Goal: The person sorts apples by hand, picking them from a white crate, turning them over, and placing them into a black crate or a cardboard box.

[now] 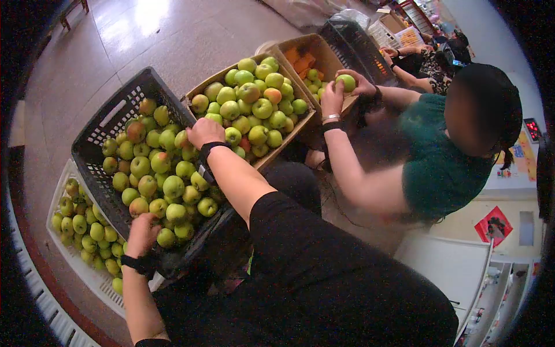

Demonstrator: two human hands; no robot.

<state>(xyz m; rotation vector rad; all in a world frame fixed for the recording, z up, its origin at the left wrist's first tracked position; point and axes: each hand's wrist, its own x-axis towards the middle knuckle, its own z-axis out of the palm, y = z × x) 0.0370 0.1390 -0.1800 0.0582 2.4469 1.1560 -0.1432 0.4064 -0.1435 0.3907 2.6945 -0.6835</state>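
My right hand [203,132] reaches over the far side of a black plastic crate [110,118] heaped with green apples [156,173]. Its fingers curl down around one apple [182,139] beside the crate's rim. My left hand [141,231] is at the crate's near corner, fingers bent down among the apples; whether it holds one is hidden. Both wrists wear black bands. An open cardboard box [203,85] full of green apples [254,107] sits right behind the crate.
A white crate [69,254] of green apples lies beside the black one. Another person in a green top [439,168] sits opposite, both hands on a green apple [346,82] over a second cardboard box [324,55]. More crates stand behind.
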